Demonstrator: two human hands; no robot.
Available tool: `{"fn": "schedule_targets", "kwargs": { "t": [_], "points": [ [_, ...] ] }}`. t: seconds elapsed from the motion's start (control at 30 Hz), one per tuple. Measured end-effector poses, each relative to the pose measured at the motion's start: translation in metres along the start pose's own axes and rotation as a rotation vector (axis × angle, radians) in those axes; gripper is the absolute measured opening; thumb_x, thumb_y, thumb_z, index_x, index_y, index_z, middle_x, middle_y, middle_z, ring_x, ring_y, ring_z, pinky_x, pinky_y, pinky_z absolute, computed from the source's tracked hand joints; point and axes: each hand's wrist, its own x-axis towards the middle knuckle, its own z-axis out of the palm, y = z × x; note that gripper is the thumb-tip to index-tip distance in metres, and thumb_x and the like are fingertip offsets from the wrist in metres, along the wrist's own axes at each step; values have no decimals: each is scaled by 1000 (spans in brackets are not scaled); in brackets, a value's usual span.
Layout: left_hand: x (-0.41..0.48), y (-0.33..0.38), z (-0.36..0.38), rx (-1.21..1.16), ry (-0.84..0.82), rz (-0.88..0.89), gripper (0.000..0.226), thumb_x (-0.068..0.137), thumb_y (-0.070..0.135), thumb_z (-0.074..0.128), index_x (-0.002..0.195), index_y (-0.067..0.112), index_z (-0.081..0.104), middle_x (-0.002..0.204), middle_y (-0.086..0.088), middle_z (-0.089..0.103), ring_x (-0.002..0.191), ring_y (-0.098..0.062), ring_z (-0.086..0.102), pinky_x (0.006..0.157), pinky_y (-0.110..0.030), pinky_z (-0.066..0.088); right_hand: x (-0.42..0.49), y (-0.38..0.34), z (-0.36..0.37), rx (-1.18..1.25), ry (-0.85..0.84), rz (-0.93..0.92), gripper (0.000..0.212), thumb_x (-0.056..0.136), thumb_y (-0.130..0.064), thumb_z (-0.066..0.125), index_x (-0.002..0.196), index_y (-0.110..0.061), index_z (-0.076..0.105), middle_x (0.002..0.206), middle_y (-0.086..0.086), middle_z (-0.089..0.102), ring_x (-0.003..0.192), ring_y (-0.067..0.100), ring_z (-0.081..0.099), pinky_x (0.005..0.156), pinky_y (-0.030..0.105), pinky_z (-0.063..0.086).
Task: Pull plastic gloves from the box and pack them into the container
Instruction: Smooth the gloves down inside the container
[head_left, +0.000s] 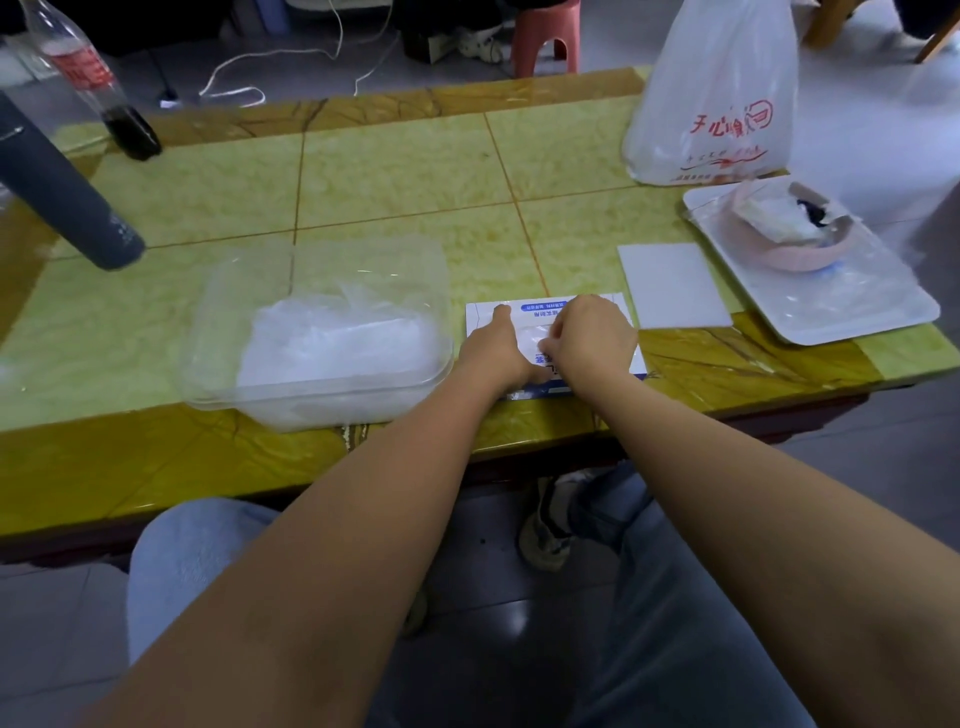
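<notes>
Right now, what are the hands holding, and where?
The right hand pinches a plastic glove by the bit showing in the box opening; the left hand only presses the box.

Yellow-green tiled table w/ brown trim — grey floor, pink stool & white cord behind.

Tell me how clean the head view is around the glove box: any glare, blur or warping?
Head view: the box, left hand and right hand are fairly sharp; the glove it pinches is a pale smear; glare streaks the glossy table near its front edge; wide-angle warping leans the bottle.
</notes>
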Motion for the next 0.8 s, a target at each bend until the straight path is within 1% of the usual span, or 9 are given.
{"fn": "schedule_targets", "kwargs": {
  "t": [0.13,0.23,0.33,0.43,0.57,0.6,0.67,0.73,0.8],
  "points": [
    [4,-2,1,0,4,-1,101,77,42,76,151,18,13,131,-4,55,114,-26,54,77,-28,40,3,-3,6,-21,19,0,13,87,-12,57,93,-12,68,90,7,67,85,26,64,60,28,41],
    [6,-2,1,14,-1,-7,102,76,42,77,151,18,12,128,-5,55,109,-26,54,76,-28,41,1,4,9,60,22,-33,18,90,-15,49,85,-7,64,90,12,65,83,29,62,59,30,37],
    [7,0,0,43,-12,-7,101,76,39,78,151,18,13,122,-6,57,94,-24,52,71,-29,41,-1,13,6,361,-9,-57,21,91,-20,50,74,-10,57,86,10,63,81,30,60,66,36,45],
    [8,0,0,58,-8,-10,102,75,38,79,150,17,14,114,-7,58,94,-27,57,65,-30,41,-7,13,-7,568,-23,-168,16,94,-22,52,83,-13,59,89,1,60,86,21,55,82,37,43],
    [6,1,-2,66,-10,-14,100,75,37,79,149,18,15,108,-10,60,98,-32,62,55,-29,40,-14,8,-18,842,-59,-133,10,93,-23,52,92,-14,56,88,-3,57,83,15,52,76,31,44],
    [5,2,-3,62,-20,-21,99,75,36,79,149,18,16,106,-9,60,92,-31,61,53,-29,39,-13,9,-17,848,-93,-98,13,89,-26,56,99,-17,55,93,-6,58,88,15,52,79,32,46],
    [4,2,-2,62,-29,-27,97,76,37,78,149,18,16,103,-5,56,85,-25,54,58,-29,41,-12,11,-17,637,-164,-80,34,81,-28,64,113,-19,56,104,-7,57,100,19,52,88,34,44],
    [4,2,0,86,-25,-19,99,76,37,77,150,17,15,112,-5,57,89,-24,52,66,-29,41,-11,15,-16,409,-142,-111,18,84,-26,63,98,-14,64,89,-1,61,91,23,57,79,34,41],
    [3,3,-1,89,-20,-13,100,77,35,77,152,16,13,122,-7,57,98,-25,55,68,-29,41,-11,19,-21,525,-78,-103,23,92,-27,56,77,-11,64,70,2,59,71,21,55,64,31,37]
  ]
}}
